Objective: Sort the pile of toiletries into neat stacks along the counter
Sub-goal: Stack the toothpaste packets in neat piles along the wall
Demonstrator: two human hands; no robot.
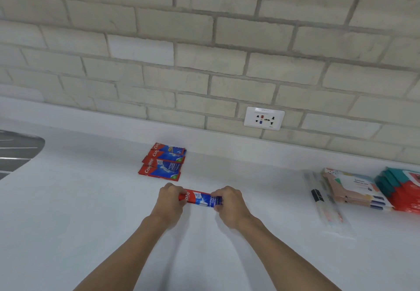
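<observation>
Counter, looking down over both forearms.

- Packaging first: at the right, long clear plastic packs (pixel 327 209) lie flat on the white counter (pixel 91 199), running near to far. We make out thin toothbrush-like shapes and one black handle inside; the rest is too faint to read.
- Just right of these sits a stack of peach and white soft packs (pixel 354 190), probably wipes; the print is too small to read.
- Touching that stack on its right, at the frame edge, is a pile of red and teal packs (pixel 402 190), partly cut off.
- The toothpaste box (pixel 201 198) lies crosswise near the middle of the counter, in front of us. It is red at its left end and blue at its right, with white "Colgate" lettering partly hidden.
- Left hand (pixel 170 202) grips the red end, fingers curled over it. Right hand (pixel 229 206) grips the blue end in the same way.
- We cannot tell whether the box rests on the counter or is held just above it.
- Farther back, four matching Colgate boxes (pixel 162 162) lie side by side, overlapping, in a row running toward the wall.
- Far left: a ribbed steel drainboard (pixel 16 152).
- On the pale brick wall (pixel 181 40), a white socket plate (pixel 264 118) sits above the counter's upstand.
</observation>
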